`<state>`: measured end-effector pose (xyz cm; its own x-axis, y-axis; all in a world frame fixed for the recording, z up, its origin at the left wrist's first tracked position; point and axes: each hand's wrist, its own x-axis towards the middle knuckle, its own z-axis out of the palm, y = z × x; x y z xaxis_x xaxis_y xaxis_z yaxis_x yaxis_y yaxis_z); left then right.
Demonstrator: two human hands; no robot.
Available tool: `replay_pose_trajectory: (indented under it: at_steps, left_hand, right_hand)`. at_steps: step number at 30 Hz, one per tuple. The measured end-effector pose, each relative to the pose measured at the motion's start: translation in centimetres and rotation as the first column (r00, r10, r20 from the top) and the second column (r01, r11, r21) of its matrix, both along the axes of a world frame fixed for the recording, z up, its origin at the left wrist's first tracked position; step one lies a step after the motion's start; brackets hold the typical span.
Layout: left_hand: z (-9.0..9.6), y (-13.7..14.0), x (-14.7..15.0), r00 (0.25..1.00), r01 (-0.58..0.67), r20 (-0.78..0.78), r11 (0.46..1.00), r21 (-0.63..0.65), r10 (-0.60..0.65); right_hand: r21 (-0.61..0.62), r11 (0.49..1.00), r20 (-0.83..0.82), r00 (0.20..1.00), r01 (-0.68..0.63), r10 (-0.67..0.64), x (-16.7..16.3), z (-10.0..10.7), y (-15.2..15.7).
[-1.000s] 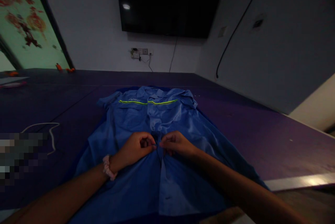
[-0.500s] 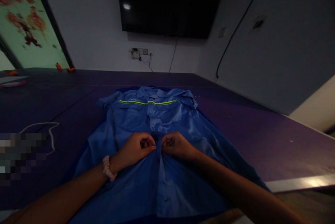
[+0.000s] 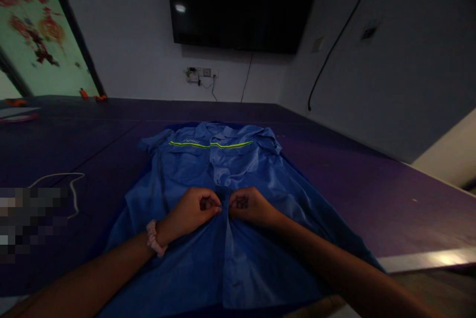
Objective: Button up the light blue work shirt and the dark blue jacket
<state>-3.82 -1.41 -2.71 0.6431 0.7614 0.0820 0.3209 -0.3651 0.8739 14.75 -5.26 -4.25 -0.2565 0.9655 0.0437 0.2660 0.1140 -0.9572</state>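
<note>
A blue work shirt (image 3: pixel 193 164) with a yellow-green stripe across the chest lies spread flat, its collar at the far end. My left hand (image 3: pixel 197 209) is closed in a pinch on the front edge of the shirt, left of the button strip. Opposite it, my right hand (image 3: pixel 255 206) pinches the other front edge, fingers curled. The two hands almost meet over the middle of the shirt, where the fabric is lifted a little. Whether a button sits between the fingertips is too dark and small to tell. A scrunchie (image 3: pixel 154 238) circles my left wrist.
The shirt lies on a purple surface (image 3: pixel 334 169) with a pale front edge at the right. A white cable (image 3: pixel 74 194) lies to the left beside a blurred-out patch. Small orange objects (image 3: pixel 92 96) stand near the back wall, below a large black screen (image 3: pixel 241 6).
Almost nothing differs. Both hands keep their pinch at the same spot on the shirt, with only a very slight shift of the fingertips.
</note>
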Motion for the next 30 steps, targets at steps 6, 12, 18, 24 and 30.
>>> replay_pose_trajectory:
  at_steps: [6, 12, 18, 24, 30]
  left_hand:
    - [-0.47, 0.19, -0.01, 0.998, 0.049, 0.055, 0.994, -0.094, -0.044]
    - [-0.73, 0.14, -0.02, 0.997, 0.044, 0.068, 0.997, -0.063, -0.039]
    - [-0.45, -0.50, 0.19, 0.997, 0.024, 0.074, 1.000, -0.016, -0.022]
    - [-0.39, -0.65, 0.21, 1.000, 0.010, 0.005, 0.997, 0.071, -0.010]
    - [-0.46, -0.49, 0.43, 1.000, 0.013, 0.013, 0.995, 0.098, -0.015]
  right_hand:
    - [0.014, 1.000, 0.000, 1.000, -0.002, 0.002, 0.10, -0.03, -0.01]
    - [0.014, 1.000, 0.006, 1.000, 0.003, -0.003, 0.18, -0.21, 0.06]
    - [0.017, 1.000, 0.018, 1.000, 0.008, -0.009, 0.04, -0.25, -0.04]
    - [0.051, 0.998, 0.060, 0.998, 0.025, -0.028, -0.24, -0.41, -0.15]
    - [0.079, 0.995, 0.082, 0.995, 0.058, -0.065, -0.51, -0.20, -0.34]
